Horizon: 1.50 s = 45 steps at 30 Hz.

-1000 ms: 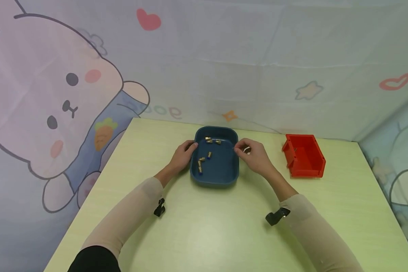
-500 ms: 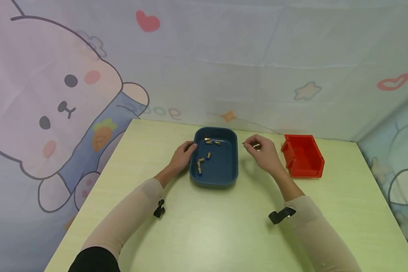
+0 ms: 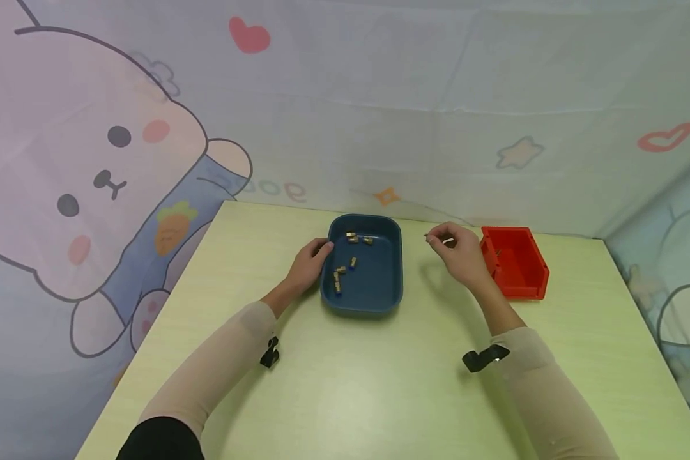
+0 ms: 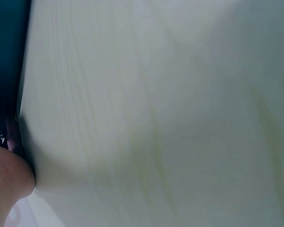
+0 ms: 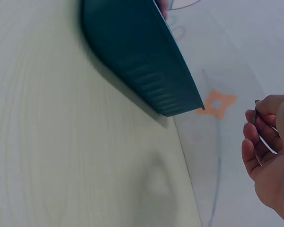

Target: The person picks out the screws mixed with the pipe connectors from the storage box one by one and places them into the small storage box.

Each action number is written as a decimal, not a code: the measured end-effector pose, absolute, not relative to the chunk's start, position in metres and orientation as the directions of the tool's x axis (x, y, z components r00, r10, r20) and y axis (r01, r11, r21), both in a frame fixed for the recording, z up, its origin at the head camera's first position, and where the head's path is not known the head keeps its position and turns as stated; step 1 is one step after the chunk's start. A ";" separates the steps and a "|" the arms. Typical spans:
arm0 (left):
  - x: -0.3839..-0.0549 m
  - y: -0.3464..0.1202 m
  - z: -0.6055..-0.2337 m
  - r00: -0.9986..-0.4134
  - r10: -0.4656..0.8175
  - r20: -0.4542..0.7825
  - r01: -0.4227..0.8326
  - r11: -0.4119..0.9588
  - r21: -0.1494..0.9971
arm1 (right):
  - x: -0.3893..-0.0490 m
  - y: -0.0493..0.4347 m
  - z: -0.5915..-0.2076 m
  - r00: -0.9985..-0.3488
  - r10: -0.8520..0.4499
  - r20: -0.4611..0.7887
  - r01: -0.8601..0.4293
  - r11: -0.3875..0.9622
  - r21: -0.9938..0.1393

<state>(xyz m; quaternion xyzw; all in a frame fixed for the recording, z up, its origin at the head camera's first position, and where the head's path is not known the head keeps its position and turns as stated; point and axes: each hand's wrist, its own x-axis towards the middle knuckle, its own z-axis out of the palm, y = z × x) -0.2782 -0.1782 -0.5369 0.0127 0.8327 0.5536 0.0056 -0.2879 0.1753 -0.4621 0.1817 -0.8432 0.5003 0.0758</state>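
Note:
A blue tray [image 3: 374,281] stands on the table with several small brass fittings [image 3: 353,262] lying loose in it, some with blue ends. My left hand [image 3: 309,263] grips the tray's left wall, thumb over the rim; its fingers are mostly hidden beneath the edge. Between the tray and the red bin [image 3: 520,271], my right hand [image 3: 459,254] is raised above the table. Its thumb and forefinger pinch a small screw [image 5: 255,112], thin, dark and metallic in the right wrist view. The other fingers curl loosely below it.
The bin stands at the right with a small metal piece [image 3: 498,253] inside, near its left wall. A printed cloth [image 3: 333,128] hangs right behind the table's [image 3: 345,383] back edge. At the far right, a dark cable loop [image 3: 661,319] shows.
My right hand has moved right and away from the tray's right rim toward the bin, carrying the small screw. My left hand stays on the tray.

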 end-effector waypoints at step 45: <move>-0.275 -0.186 -0.539 -1.000 0.014 0.021 0.025 0.402 0.915 | -0.309 0.233 -0.465 -0.975 -0.024 0.222 -0.205 0.486 -0.850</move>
